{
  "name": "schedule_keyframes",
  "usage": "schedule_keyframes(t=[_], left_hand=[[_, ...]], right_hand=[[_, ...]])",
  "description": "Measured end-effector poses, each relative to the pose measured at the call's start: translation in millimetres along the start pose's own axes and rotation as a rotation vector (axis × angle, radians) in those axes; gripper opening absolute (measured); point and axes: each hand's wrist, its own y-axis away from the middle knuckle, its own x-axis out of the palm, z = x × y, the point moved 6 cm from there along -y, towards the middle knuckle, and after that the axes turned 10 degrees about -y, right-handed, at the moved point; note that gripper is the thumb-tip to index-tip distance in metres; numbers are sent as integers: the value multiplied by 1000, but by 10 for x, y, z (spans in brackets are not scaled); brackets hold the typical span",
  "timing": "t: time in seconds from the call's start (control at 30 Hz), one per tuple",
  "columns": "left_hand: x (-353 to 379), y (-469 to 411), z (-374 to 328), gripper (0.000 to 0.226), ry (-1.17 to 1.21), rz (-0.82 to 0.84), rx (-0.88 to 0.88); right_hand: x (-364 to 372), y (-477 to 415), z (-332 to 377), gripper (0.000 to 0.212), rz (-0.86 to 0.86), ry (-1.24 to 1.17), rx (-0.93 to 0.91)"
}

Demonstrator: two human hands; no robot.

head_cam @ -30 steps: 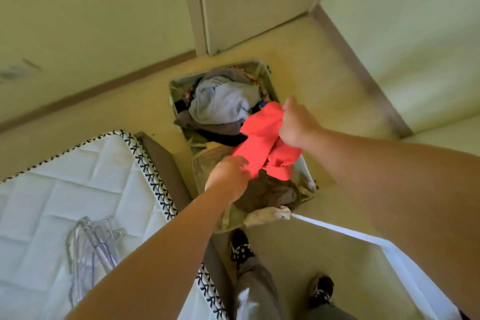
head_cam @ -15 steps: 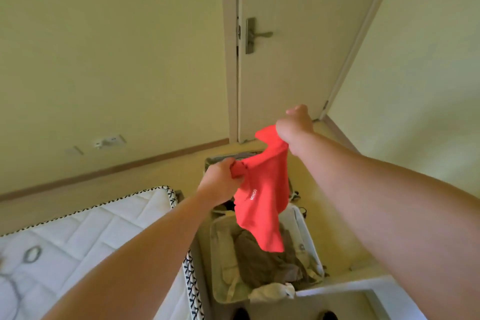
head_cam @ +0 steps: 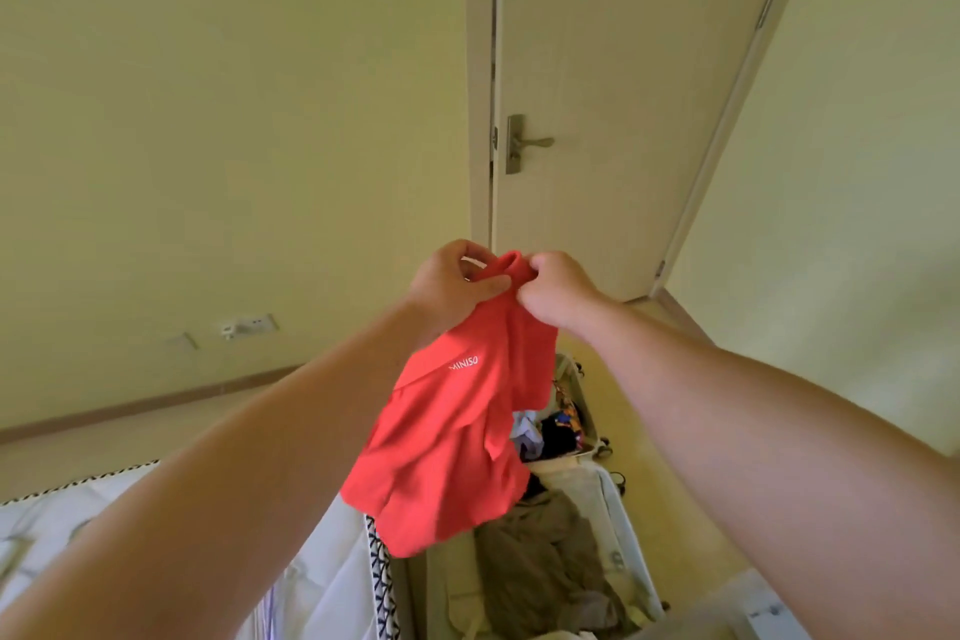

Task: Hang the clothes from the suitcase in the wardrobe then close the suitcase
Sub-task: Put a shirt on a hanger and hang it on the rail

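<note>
Two Hands Held Up a Red Shirt

Both hands pinched the top of a soft red cloth shirt with small white letters (head_cam: 457, 431). The left hand (head_cam: 452, 286) and the right hand (head_cam: 558, 291) were close together, fingers pressed on the cloth near what looked like its collar. The shirt hung in the air above the open pale suitcase on the floor (head_cam: 610, 494). More rumpled clothes lay inside it, with a brown cloth piece (head_cam: 540, 556) nearest. A white quilted bed (head_cam: 311, 582) was just beside the suitcase.

The shirt looked light and floppy. It would likely sag and fold wherever it was not held. Holding it by the shoulders would probably spread it flat for a hanger. No wardrobe was in view.
</note>
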Motion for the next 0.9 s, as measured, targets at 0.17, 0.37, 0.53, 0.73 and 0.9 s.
schedule_keyframes(t=[0.17,0.37,0.53,0.73,0.9], left_hand=[[-23,84,103,14,401,121,-126],[-48,138,-23,40,141,133,-43],[-78,31,-167,41,-136,1,29],[-128,-61,-372,25,-264,-173,30],[-83,-76,-597,17,-464,-261,159]], right_hand=[[-57,5,107,22,-86,-57,-28],[40,17,88,23,-90,-106,-43],[8,-41,-18,11,-151,-39,-72],[-5,96,-270,34,-94,-254,74],[286,168,-323,33,103,-373,56]])
